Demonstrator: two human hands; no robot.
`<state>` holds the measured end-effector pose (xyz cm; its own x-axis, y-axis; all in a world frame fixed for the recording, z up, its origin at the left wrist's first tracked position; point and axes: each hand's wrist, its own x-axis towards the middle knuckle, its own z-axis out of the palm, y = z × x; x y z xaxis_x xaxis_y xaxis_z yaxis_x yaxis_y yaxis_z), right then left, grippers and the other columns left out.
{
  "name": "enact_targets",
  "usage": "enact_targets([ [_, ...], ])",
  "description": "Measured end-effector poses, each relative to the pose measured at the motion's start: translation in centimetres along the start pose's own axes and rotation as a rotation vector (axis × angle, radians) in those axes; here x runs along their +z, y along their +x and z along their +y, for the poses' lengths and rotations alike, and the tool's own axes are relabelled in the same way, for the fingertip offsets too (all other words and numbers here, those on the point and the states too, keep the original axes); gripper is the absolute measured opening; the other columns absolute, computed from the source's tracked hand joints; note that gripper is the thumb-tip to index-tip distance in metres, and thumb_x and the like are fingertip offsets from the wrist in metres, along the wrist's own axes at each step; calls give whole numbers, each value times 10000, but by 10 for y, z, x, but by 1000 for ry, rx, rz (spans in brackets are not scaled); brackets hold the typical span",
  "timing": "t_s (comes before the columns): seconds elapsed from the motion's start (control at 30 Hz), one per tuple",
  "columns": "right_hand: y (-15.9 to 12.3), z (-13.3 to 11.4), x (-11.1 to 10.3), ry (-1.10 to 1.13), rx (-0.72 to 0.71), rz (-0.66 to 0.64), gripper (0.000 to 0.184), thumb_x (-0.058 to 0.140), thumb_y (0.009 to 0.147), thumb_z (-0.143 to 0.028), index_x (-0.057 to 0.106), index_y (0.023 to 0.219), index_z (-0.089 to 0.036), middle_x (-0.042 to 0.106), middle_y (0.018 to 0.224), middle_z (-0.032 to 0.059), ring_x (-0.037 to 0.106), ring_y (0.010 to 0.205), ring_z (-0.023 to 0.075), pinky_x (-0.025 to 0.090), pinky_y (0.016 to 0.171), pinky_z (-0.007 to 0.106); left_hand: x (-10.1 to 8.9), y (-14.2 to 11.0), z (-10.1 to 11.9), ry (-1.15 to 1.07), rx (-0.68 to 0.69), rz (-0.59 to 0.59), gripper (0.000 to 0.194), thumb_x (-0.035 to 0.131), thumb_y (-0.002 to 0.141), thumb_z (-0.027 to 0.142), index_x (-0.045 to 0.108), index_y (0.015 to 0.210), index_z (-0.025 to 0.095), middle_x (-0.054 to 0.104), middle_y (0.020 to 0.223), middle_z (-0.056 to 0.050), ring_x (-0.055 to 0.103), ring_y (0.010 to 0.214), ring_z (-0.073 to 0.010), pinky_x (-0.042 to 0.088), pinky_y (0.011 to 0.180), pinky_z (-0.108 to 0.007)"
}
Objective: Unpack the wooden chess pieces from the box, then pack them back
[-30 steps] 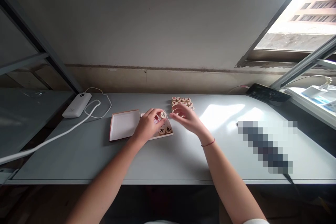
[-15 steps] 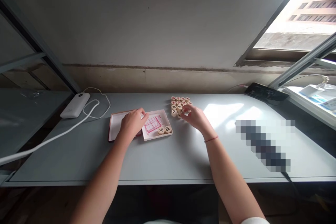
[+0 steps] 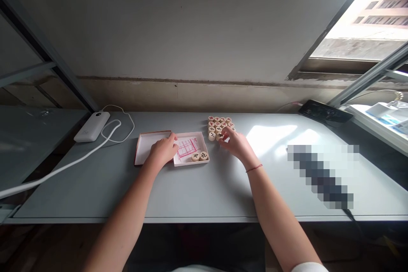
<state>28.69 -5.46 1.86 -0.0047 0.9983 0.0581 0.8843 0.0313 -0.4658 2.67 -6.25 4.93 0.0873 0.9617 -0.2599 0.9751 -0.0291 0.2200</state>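
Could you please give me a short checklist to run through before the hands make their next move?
1. Two round pale wooden pieces lie in the shallow white cardboard box, black characters up: ok.
2. Right hand has released the front-row round wooden piece with a black character at its fingertips: cannot tell.
3. Rows of round wooden pieces stand neatly: left side ok; right end partly hidden by the hand, cannot tell.
4. Left hand carries no piece: none shows, but its underside is hidden, cannot tell.
5. Thick white cable lies clear of box and pieces: ok.
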Motion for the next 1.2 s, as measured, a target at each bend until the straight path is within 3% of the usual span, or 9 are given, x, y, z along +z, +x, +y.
enact_targets([
  [0.17,-1,-4,-6,5,9,8,122,533,805,-267,555,923,-252,655,800,9,522,619,152,335,540,238,6,3,0,3,13,58,368,344,896,191,508,1224,227,691,1023,-81,644,869,-267,449,678,-333],
  [0.27,-5,-15,-10,148,-64,-18,160,505,848,-344,590,944,-248,630,748,3,504,580,139,359,543,239,10,3,7,52,70,278,347,382,915,208,574,1204,216,639,1132,-111,606,1000,-270,453,779,-348],
  [0.33,-7,-24,-8,277,-153,-103,224,470,880,-383,619,963,-238,633,736,2,509,577,133,376,545,236,13,-1,15,56,148,386,309,402,938,275,652,1108,212,640,1060,-106,596,1001,-265,446,825,-359],
  [0.47,-9,-34,6,297,-271,-257,235,457,887,-294,669,897,-194,667,741,23,548,624,135,394,582,236,19,-11,30,-2,344,240,329,406,948,314,712,879,214,639,970,-77,588,984,-248,436,842,-368],
  [0.63,-8,-37,17,263,-250,-244,240,451,836,-140,681,890,-182,691,756,32,560,622,134,400,595,235,24,-16,35,-23,422,115,309,379,919,227,643,759,204,648,902,-70,597,941,-244,429,850,-379],
  [0.83,-9,-39,15,269,-240,-230,249,448,840,-167,693,884,-176,685,754,33,530,628,134,394,588,242,16,-17,32,-155,449,35,230,395,893,268,564,745,218,655,777,-14,594,760,-196,431,869,-383],
  [1.0,-11,-39,4,503,-240,-311,303,453,879,-303,700,990,-167,668,795,31,524,670,134,397,594,244,12,-17,32,-363,452,132,165,432,894,287,581,858,225,662,932,-10,598,782,-163,472,745,-286],
  [1.1,-14,-42,-3,626,-308,-421,303,501,875,-370,693,993,-168,635,781,19,501,659,122,379,573,233,13,-16,34,-517,469,203,195,439,921,352,584,937,223,661,994,-13,602,828,-152,485,766,-268],
  [1.2,-15,-45,-6,689,-337,-429,308,554,851,-428,678,937,-160,602,768,14,485,665,115,375,574,226,14,-16,37,-603,465,236,201,458,926,371,585,945,216,670,970,-12,609,834,-151,501,784,-272],
])
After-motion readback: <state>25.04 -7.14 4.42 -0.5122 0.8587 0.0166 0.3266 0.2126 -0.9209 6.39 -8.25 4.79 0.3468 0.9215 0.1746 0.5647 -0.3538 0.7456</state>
